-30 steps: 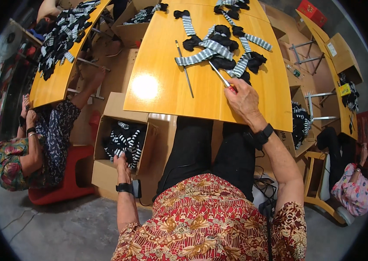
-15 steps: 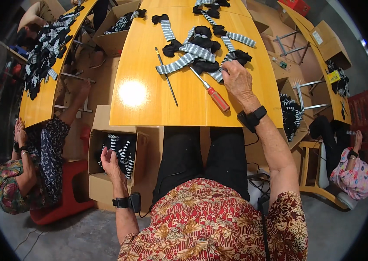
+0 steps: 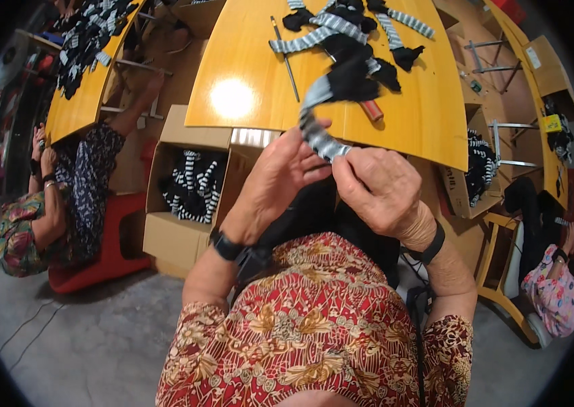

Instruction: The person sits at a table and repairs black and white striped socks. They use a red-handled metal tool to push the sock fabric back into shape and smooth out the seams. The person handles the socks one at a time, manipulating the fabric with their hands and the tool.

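Observation:
A knitted piece (image 3: 319, 136) with a grey-and-white striped tube and a bunched black end hangs in the air over the table's near edge; whether it is a sock or a glove I cannot tell. My right hand (image 3: 382, 186) pinches the striped end between thumb and fingers. Beside the tube, my left hand (image 3: 275, 169) is open, fingers apart, palm toward the piece. Behind the black end, a screwdriver (image 3: 371, 110) lies on the table, only its red handle partly showing. A thin dark rod (image 3: 285, 61) lies farther left. Similar knitted pieces (image 3: 341, 26) are heaped beyond.
The yellow table (image 3: 233, 64) spans the front. An open carton (image 3: 185, 227) holding black-and-white striped pieces stands left of my legs; another carton (image 3: 463, 193) stands right of the table. People sit at side tables on both sides, with a knitted heap (image 3: 93, 47) at far left.
My right hand has drawn a knitted piece off the heap, back toward my body. My left hand has come up from the carton beside it. The whole view has shifted.

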The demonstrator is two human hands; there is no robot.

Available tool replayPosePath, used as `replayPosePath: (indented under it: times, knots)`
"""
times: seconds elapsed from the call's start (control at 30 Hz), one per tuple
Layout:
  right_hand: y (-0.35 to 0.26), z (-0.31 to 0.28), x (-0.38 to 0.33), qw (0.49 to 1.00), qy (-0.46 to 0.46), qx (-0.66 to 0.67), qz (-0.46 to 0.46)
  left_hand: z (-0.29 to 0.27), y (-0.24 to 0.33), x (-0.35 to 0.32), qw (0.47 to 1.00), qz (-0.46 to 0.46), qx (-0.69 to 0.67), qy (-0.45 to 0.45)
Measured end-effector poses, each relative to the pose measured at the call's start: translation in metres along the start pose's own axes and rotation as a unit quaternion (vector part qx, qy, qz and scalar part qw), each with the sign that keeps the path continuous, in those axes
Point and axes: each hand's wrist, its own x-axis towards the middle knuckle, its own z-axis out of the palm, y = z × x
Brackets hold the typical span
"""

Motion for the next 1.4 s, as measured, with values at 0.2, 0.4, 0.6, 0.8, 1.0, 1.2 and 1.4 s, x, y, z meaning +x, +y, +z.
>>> replayPosePath:
  times: [0.2,0.4,0.6,0.8,1.0,1.2,1.4]
  knots:
    - [-0.019,0.006,-0.045,0.977,0.039,0.134,0.159,0.012,-0.023,0.011,0.996,-0.025,0.062,0.059]
    - [-0.027,0.000,-0.067,0.732,0.123,0.440,0.505,0.014,-0.026,0.016,0.997,-0.005,0.076,0.025]
    - [-0.031,-0.004,-0.065,0.665,0.092,0.522,0.525,0.021,-0.030,0.018,0.998,0.016,0.065,-0.010]
    - [-0.014,-0.005,-0.052,0.634,0.131,0.540,0.538,0.036,-0.027,0.024,0.998,0.006,0.026,-0.048]
    - [0.023,-0.039,-0.025,0.724,0.217,0.455,0.471,0.031,-0.019,0.033,0.998,-0.005,-0.057,0.041]
    - [0.018,-0.044,-0.007,0.861,0.119,0.272,0.414,0.015,-0.029,0.017,0.967,0.114,0.196,0.113]
    - [-0.010,-0.025,-0.003,0.807,0.052,0.382,0.447,0.040,-0.024,0.009,0.943,0.192,0.267,0.051]
